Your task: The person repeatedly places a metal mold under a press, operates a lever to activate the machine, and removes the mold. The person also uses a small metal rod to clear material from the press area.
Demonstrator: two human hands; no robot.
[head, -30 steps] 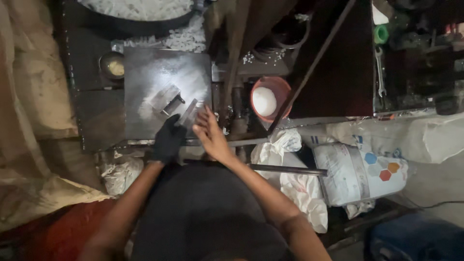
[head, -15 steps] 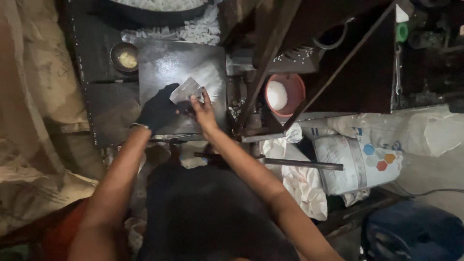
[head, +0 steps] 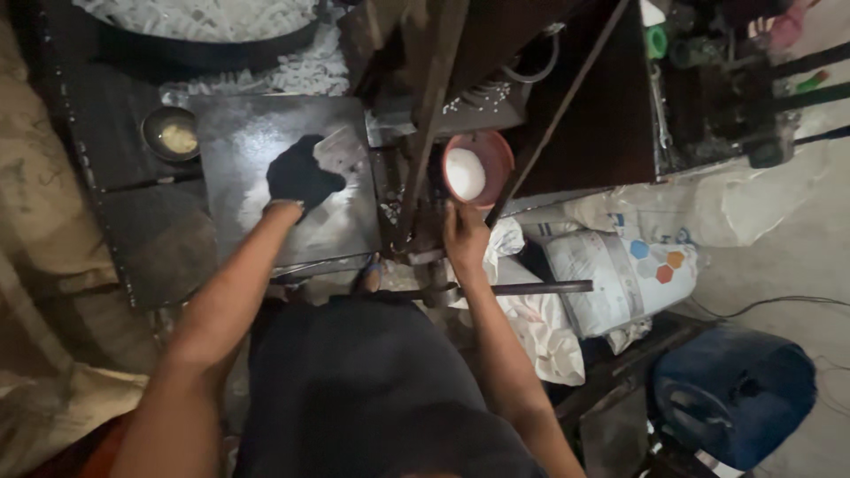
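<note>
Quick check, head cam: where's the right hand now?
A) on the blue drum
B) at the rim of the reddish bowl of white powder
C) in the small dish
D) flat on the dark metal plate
B: the bare right hand reaches the near rim of the reddish bowl, while the gloved left hand rests on the dark plate.

Dim light is filling the scene, leaving the upper middle nearly black. A pale sheen is glaring off the dark metal plate (head: 266,150), where the gloved left hand (head: 299,177) is showing only as a silhouette. Brighter light is falling on the floor at right. Fine detail is blurring throughout.
</note>
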